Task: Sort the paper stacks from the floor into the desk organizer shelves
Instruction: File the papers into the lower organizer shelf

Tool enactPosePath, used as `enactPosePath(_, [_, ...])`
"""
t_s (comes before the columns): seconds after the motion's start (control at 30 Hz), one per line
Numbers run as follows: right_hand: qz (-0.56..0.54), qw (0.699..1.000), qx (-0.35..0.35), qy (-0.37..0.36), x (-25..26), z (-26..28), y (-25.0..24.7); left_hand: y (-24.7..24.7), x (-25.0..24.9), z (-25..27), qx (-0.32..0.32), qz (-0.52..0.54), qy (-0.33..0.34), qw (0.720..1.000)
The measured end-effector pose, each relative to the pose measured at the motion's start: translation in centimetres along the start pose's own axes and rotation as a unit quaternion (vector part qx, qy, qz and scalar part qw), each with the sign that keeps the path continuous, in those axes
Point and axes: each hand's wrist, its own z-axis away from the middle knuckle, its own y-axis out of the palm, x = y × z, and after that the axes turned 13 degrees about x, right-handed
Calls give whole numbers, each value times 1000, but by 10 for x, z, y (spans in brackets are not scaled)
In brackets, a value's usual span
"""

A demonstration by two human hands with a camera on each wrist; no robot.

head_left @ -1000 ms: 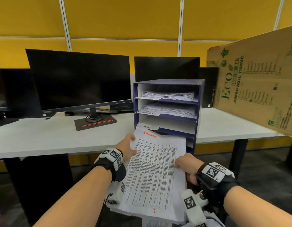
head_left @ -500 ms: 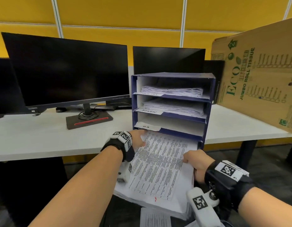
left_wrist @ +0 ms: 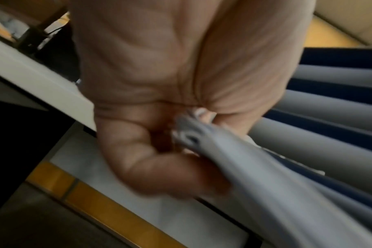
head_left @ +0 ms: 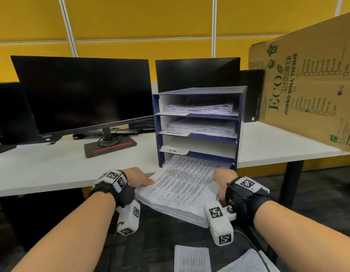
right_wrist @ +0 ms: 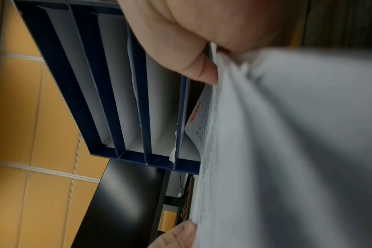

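Note:
A thick stack of printed paper (head_left: 180,185) lies half inside the bottom shelf of the blue desk organizer (head_left: 240,122), its near end hanging past the desk edge. My left hand (head_left: 139,179) grips the stack's left edge, thumb on top; the left wrist view shows the stack (left_wrist: 265,176) with fingers (left_wrist: 164,177) curled under it. My right hand (head_left: 222,180) grips the right edge; the right wrist view shows the thumb (right_wrist: 202,70) pressed on the stack (right_wrist: 287,134). The top two shelves hold paper; the third shelf, labelled H.R, holds none.
The organizer stands on a white desk (head_left: 42,167) beside a monitor (head_left: 82,95). A large cardboard box (head_left: 311,79) sits at the right. More paper stacks (head_left: 191,259) lie on the dark floor below my hands.
Both hands have pushed the stack forward and level, and its far end has gone into the bottom shelf. The camera has moved closer to the organizer.

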Motion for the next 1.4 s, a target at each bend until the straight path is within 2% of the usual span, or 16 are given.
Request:
enactPosePath(0.1, [-236,972,1,23,-9,-10,10,-1,-6,16,-28,28,-35,999])
enactPosePath(0.17, [-437,896,85,-13,-14,-12,15,-3,-15,24,-48,37,-24,998])
enactPosePath(0.2, [-541,829,137,10,-18,-11,17,-2,-18,22,-71,36,-27,996])
enactPosePath(0.23, [-583,792,179,36,-21,-7,20,-1,-21,22,-72,27,-15,997])
enactPosePath(0.27, [-585,778,223,46,-21,2,21,1,-25,22,-80,35,-18,996])
enactPosePath(0.37, [-531,812,239,43,-23,11,19,3,-33,9,-89,241,-2,966])
enactPosePath(0.5, [-584,797,153,29,-14,2,14,9,-37,-15,-154,360,35,919])
enactPosePath(0.6, [-618,782,77,5,-11,-10,10,13,-46,-6,-115,466,97,872])
enactPosePath(0.7, [-607,793,35,-42,-12,-27,13,12,-49,0,-103,489,117,858])
enactPosePath(0.83, [-664,743,-12,-83,-12,-34,14,19,-49,4,-102,502,132,849])
enactPosePath(0.97, [-671,734,-28,-103,-13,-35,10,26,-59,11,-85,545,170,817])
enactPosePath(1.1, [-660,747,-32,-71,-14,-46,12,26,-66,9,-61,534,182,823])
enactPosePath(1.17, [-597,799,-73,-16,-5,-36,7,23,-65,9,-43,530,176,828])
enactPosePath(1.23, [-326,934,-144,22,0,-16,8,20,-59,13,-18,511,173,842])
enactPosePath(1.27, [-237,961,-144,18,0,-9,9,19,-56,13,-15,500,168,850])
enactPosePath(1.4, [-182,976,-124,2,5,2,7,18,-46,8,-58,447,112,886])
